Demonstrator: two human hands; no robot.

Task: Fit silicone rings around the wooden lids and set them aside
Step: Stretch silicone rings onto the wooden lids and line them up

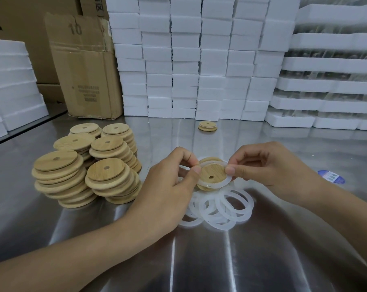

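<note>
A round wooden lid (212, 173) with a small centre hole is held tilted above the steel table, with a translucent silicone ring (226, 182) lying around its raised face. My left hand (174, 182) pinches the lid's left edge and the ring. My right hand (262, 165) pinches the ring at the right edge. Below them lies a heap of several loose silicone rings (222, 209). Several stacks of bare wooden lids (88, 165) stand to the left. One lid (207, 125) sits alone far back on the table.
Stacked white foam blocks (189, 60) wall off the back, with foam trays (330, 81) at the right and more foam (12, 85) at the left. A worn cardboard box (83, 66) stands behind the lid stacks. A blue-and-white round thing (331, 176) lies by my right wrist.
</note>
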